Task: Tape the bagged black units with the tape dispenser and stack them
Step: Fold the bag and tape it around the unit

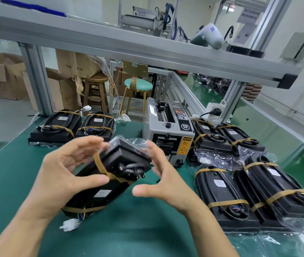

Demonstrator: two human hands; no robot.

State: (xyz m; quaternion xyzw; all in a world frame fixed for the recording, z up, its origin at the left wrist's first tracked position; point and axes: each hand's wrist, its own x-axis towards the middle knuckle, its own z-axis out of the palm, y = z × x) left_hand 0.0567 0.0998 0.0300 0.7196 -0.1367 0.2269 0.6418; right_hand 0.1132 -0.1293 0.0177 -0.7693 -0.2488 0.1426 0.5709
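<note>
Left hand (62,175) has its grip clamped on the black unit (108,175), thumb over the brown tape band, holding it tilted above the middle of the green tabletop (8,164). Right hand (168,180) sits just beside it, fingers spread apart and lightly curved, possibly brushing the plastic bag at the unit's far end. Tape dispenser (168,134) stands toward the far edge. Taped units are stacked along the right edge (240,191) and at the far left corner (55,127)
</note>
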